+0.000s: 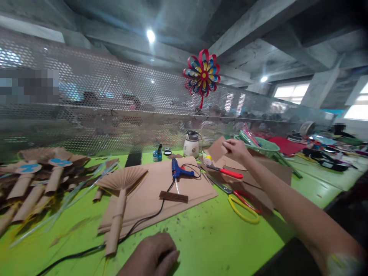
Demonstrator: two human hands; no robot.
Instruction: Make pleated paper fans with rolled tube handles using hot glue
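Observation:
At the back of the green table, my right hand (236,149) pinches a piece of brown cardboard (217,148) by its edge and holds it up. My left hand (156,253) rests curled on the near edge, nothing visible in it. Ahead of it, a blue glue gun (181,170) lies on stacked cardboard sheets (152,182), with a small pleated strip (173,197) by its nozzle. A pleated paper fan (122,180) with a rolled handle lies left of the glue gun. Red-handled pliers (230,173) and yellow-and-red-handled scissors (240,203) lie below my right forearm.
Several finished fans (37,172) are heaped at the left. A white jug (191,145) and a blue ink bottle (157,154) stand by the perforated metal screen (115,122). A green basket (267,146) stands right. The black cord (143,219) crosses the table's near side.

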